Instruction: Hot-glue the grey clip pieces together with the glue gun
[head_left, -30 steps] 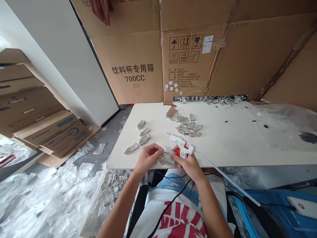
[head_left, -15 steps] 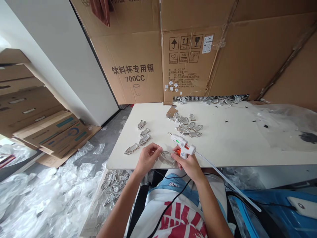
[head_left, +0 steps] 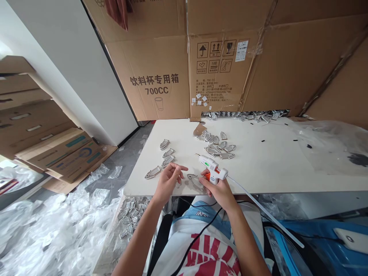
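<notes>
A white hot glue gun (head_left: 214, 168) rests in my right hand (head_left: 220, 191), its nozzle pointing left and away from me and a long glue stick trailing from its back. The fingers of that hand also touch the end of a grey, boat-shaped frame piece (head_left: 194, 181) near the table's front edge. My left hand (head_left: 169, 180) is just left of that piece, holding nothing, with its index finger stretched out and the others loosely curled. Beyond it lie several similar pieces (head_left: 168, 157) in a column. Another group of pieces (head_left: 219, 146) sits farther back on the white table (head_left: 258, 165).
Cardboard walls (head_left: 161, 57) stand behind the table, with more metal-looking pieces under a gap. Small black bits and a clear plastic bag (head_left: 333, 149) lie to the right. A box of loose pieces (head_left: 133, 214) stands below left, beside heaped plastic wrap (head_left: 63, 230).
My left hand has let go of the frame piece and drawn back a little to the left, its fingers opening. The right hand with the glue gun has hardly moved.
</notes>
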### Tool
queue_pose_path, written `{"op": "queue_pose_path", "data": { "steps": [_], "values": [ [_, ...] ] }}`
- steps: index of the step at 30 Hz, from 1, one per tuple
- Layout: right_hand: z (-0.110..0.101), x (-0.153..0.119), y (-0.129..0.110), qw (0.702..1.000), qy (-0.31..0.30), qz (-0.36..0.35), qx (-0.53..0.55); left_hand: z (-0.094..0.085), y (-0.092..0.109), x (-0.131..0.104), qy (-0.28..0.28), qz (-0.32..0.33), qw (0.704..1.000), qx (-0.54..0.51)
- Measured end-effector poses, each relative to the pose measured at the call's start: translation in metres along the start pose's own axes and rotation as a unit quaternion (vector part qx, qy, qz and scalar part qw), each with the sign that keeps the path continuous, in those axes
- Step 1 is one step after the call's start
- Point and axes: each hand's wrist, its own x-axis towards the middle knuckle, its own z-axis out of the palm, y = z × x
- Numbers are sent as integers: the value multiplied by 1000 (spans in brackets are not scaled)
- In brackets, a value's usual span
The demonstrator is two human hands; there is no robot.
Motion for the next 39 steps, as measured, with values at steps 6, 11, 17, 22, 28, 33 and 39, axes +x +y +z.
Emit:
{"op": "queue_pose_path", "data": {
  "steps": [6, 11, 17, 22, 28, 33, 39],
  "values": [
    [1, 0, -2, 1000, 8, 5, -2, -2, 3, 1, -28, -15, 998, -58],
    [2, -1, -3, 1000, 8, 4, -2, -1, -5, 1, -26, 3, 999, -25],
    [4, -2, -5, 1000, 23, 3, 3, 5, -13, -3, 30, 53, 990, 126],
    [5, 0, -6, 998, 55, 5, 2, 12, -10, -6, 36, 70, 970, 231],
    [7, 1, -5, 997, 80, 9, 17, 12, -7, -5, -16, 15, 970, 244],
    [8, 2, -4, 995, 92, 15, 19, 6, 0, -3, -41, 32, 980, 191],
    [8, 2, -4, 995, 91, 12, 27, -5, 8, -4, -74, 103, 983, 130]
  ]
}}
